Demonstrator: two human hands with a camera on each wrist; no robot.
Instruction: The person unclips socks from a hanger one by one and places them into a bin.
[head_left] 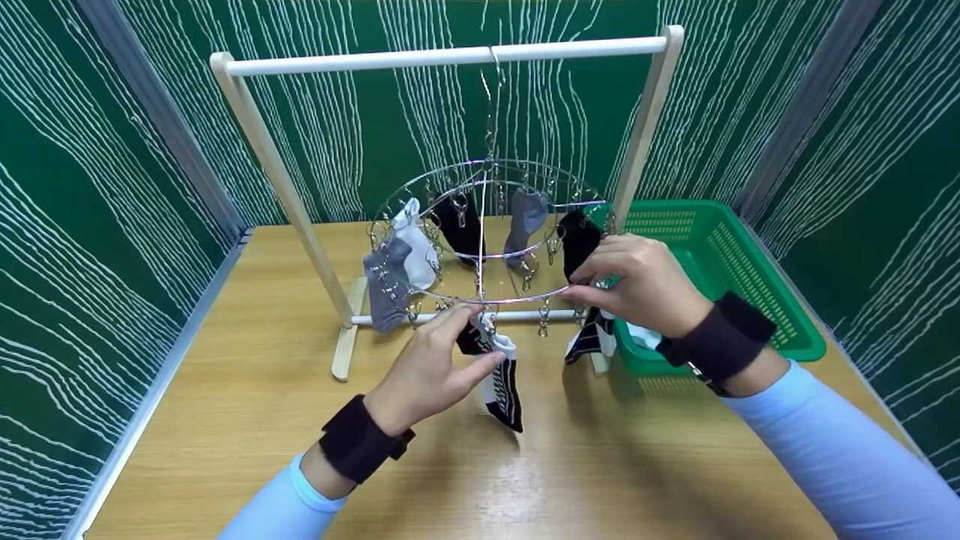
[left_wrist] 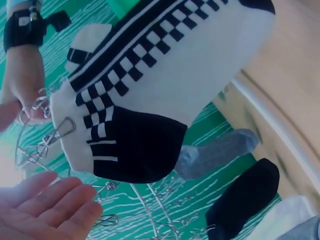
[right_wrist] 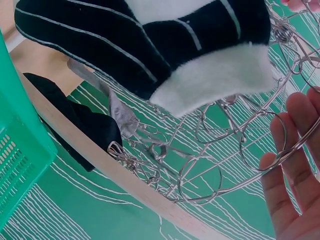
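My left hand [head_left: 427, 367] pinches the checkered sock [head_left: 501, 379] at its clip; the sock hangs straight down from the ring's [head_left: 480, 300] near edge. My right hand [head_left: 637, 285] grips the ring further right.

Bright, even overhead light is glaring off the wooden table [head_left: 480, 480], with soft shadows falling beneath the arms; wide-angle distortion is bending the head view's edges, while both wrist views are blurring close-up.
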